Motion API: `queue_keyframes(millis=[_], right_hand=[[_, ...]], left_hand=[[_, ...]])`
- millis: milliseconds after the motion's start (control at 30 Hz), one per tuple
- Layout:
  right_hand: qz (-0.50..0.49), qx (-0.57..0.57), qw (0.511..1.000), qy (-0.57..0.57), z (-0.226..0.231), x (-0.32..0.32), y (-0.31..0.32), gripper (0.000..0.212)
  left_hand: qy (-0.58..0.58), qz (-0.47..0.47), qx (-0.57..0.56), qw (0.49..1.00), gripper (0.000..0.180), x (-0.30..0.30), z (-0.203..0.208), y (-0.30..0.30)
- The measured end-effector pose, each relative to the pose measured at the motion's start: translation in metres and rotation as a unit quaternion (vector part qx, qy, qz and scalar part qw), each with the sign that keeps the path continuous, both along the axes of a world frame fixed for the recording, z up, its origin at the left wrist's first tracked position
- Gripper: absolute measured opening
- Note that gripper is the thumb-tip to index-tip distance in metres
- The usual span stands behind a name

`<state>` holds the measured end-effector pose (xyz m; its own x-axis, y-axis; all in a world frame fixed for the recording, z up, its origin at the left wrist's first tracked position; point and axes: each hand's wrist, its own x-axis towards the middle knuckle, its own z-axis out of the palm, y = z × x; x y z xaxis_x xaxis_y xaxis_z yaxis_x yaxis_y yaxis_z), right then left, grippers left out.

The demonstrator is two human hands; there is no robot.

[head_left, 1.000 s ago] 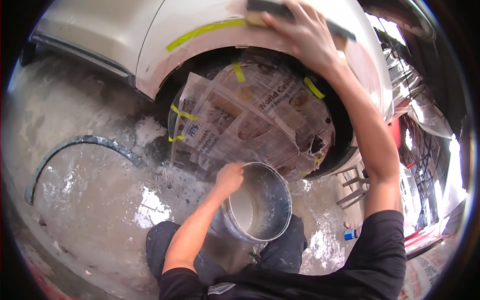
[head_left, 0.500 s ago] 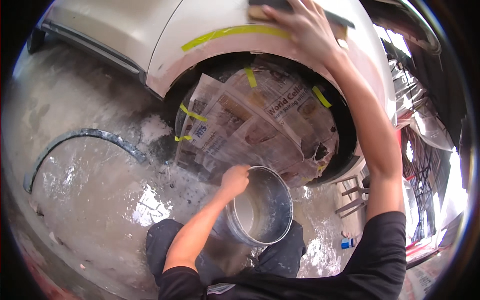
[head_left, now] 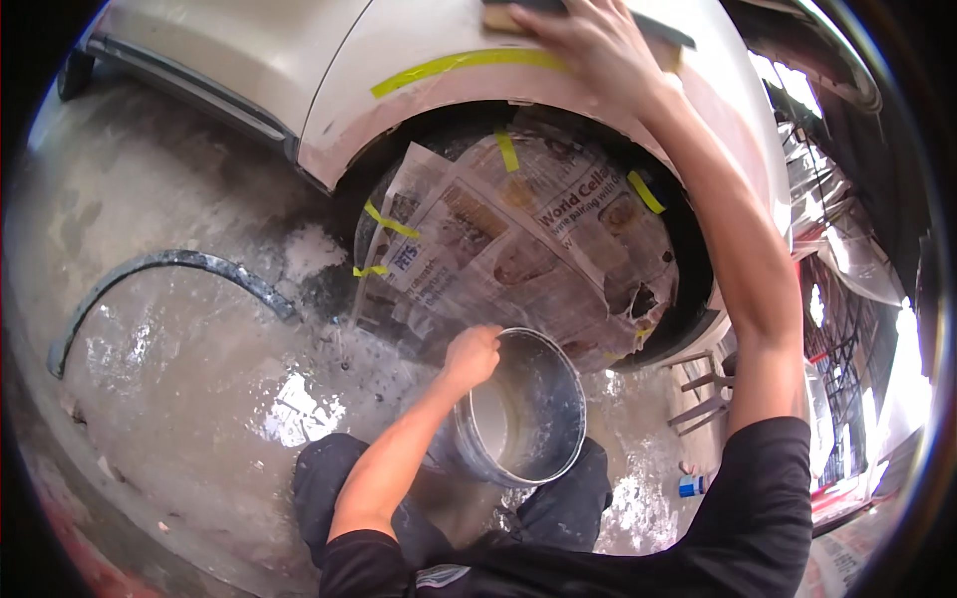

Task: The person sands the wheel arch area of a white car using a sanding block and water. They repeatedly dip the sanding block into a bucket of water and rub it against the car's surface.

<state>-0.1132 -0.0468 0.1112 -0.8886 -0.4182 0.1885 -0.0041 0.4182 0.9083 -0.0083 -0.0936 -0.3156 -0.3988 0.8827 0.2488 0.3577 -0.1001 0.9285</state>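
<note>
I see the right hand (head_left: 610, 62), slightly blurred, gripping a long sanding block (head_left: 658, 27), dark-topped with a tan underside, at the smooth white fender (head_left: 429, 30) with its dull pinkish patches. The left hand (head_left: 473, 356) is closed on the rim of a round, scuffed grey bucket (head_left: 546, 419) holding milky liquid (head_left: 488, 424). Between my two hands, wrinkled, torn newspaper (head_left: 518, 261) hangs in the wheel arch (head_left: 695, 239), stuck with yellow-green tape (head_left: 507, 150).
</note>
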Motion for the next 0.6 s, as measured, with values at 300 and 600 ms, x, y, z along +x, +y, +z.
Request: queue_keyframes(millis=[300,600], right_hand=[[-0.061,-0.131,0.988,-0.057,0.008,-0.003,-0.04,0.062],[-0.051,-0.142,0.988,0.005,0.008,0.001,-0.029,0.075]], left_hand=[[0.004,-0.006,0.008,1.0,0.026,0.003,0.002,0.002],[-0.026,-0.006,-0.031,0.999,0.025,0.0,0.01,-0.004]])
